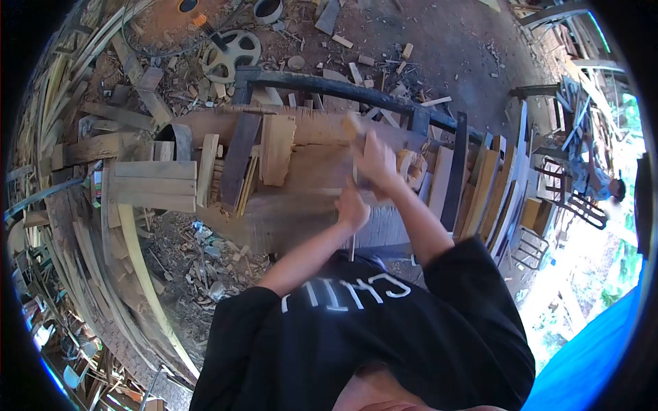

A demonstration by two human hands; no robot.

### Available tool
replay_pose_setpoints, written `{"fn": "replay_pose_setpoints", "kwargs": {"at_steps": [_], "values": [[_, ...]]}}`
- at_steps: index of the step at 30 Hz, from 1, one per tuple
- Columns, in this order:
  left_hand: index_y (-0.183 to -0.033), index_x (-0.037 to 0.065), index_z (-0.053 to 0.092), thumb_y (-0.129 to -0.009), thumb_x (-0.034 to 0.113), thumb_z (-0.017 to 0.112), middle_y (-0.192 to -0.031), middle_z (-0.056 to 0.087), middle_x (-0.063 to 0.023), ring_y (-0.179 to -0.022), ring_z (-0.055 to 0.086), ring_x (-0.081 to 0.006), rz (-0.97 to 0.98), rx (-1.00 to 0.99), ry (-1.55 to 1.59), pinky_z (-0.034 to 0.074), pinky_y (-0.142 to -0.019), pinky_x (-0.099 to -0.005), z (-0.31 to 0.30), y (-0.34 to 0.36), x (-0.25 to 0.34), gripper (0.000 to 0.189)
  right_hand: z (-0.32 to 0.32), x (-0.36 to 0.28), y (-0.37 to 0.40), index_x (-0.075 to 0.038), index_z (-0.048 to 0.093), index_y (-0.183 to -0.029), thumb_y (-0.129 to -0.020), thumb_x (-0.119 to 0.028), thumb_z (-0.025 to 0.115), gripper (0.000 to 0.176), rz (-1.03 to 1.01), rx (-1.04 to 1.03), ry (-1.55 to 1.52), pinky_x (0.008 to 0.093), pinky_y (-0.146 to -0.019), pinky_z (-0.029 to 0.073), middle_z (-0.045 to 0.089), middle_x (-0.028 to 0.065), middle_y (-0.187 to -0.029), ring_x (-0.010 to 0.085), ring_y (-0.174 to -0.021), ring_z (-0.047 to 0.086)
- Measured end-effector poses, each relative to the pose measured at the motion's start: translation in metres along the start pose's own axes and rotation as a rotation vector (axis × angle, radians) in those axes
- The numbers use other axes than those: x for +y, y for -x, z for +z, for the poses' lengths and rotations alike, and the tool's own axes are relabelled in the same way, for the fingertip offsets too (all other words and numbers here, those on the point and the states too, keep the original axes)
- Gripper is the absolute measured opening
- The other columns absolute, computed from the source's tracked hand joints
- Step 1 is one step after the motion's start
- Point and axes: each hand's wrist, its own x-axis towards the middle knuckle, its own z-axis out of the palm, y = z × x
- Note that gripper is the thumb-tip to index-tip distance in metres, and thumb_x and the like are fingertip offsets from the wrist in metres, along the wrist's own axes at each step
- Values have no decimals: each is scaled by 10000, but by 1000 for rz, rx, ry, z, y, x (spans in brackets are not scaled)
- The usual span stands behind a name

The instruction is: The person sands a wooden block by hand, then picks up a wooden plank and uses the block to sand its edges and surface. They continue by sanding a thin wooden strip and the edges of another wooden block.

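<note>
My left hand (353, 209) is closed around a thin wooden strip (353, 248), low over the near part of the workbench (281, 222). The strip runs from my body up toward the far side of the bench. Just beyond it, my right hand (375, 161) is closed with its fingers wrapped round a pale piece of wood (352, 125) that sticks out past the knuckles. Whether that piece is a tool handle or a block, I cannot tell. A wide brown board (315, 168) lies under both hands.
Planks (490, 185) are stacked along the bench's right end. A pale board (277, 151) and a dark board (240, 154) lie left of my hands. A dark bar (329, 83) runs behind the bench. A spoked wheel (232, 56) and offcuts litter the floor. Far right is another person (603, 181).
</note>
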Motion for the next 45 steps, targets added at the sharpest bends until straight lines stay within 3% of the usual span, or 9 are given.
{"fn": "replay_pose_setpoints", "kwargs": {"at_steps": [4,6,9,12,17,25,31,36,45], "values": [[-1372,63,275,-776,66,592,-1132,533,-265,-1097,504,-457,15,11,687,356,-877,-606,30,-7,-15,675,-15,-11,42,-4,447,-1018,-844,-331,585,395,-46,-96,50,558,-724,476,631,276,-850,466,-806,619],[-1375,55,264,-777,50,594,-1124,523,-264,-1093,510,-450,24,47,0,375,-884,-577,-5,6,23,683,-11,-14,18,-4,444,-1004,-841,-321,584,383,30,-60,60,560,-742,470,629,280,-863,465,-823,616],[-1341,38,291,-807,85,582,-1119,514,-266,-1075,514,-447,-135,-73,-89,379,-865,-575,-2,0,11,610,4,-11,-42,-6,462,-1017,-834,-290,597,364,9,47,-3,541,-714,486,632,287,-836,463,-805,624],[-1342,16,279,-811,91,573,-1106,511,-263,-1047,517,-448,-67,10,-159,375,-841,-580,0,4,14,611,1,-3,-50,-6,465,-1022,-833,-302,598,376,-3,82,11,543,-708,490,633,294,-855,470,-803,621],[-1382,-6,239,-777,32,578,-1077,523,-252,-990,541,-436,-18,22,-52,391,-816,-560,-13,4,33,694,-19,-7,39,-11,438,-1021,-828,-338,604,414,106,-117,5,563,-749,467,625,301,-895,477,-853,609],[-1403,-27,254,-770,33,581,-1018,554,-245,-950,566,-416,-83,47,-250,401,-802,-542,-11,7,35,715,1,6,-62,9,445,-1036,-822,-326,621,435,38,77,52,544,-754,492,631,285,-886,468,-831,622],[-1327,-23,308,-784,11,555,-1080,546,-259,-1009,548,-453,-127,-18,-97,412,-841,-565,-14,7,46,597,-19,-7,40,3,429,-1083,-815,-328,621,468,39,-132,70,568,-734,479,618,309,-873,483,-808,618],[-1379,-1,261,-822,74,543,-1019,561,-230,-932,570,-435,-98,49,-274,394,-773,-568,-6,7,33,628,4,3,-67,-5,432,-1034,-805,-328,632,444,25,26,92,551,-737,487,626,303,-885,474,-821,620],[-1396,2,243,-821,80,534,-1012,548,-258,-924,567,-445,-19,107,-167,395,-744,-564,-1,7,32,649,-12,-4,27,-2,417,-1054,-808,-351,644,483,95,-75,55,559,-747,480,624,305,-886,491,-836,611]]}}
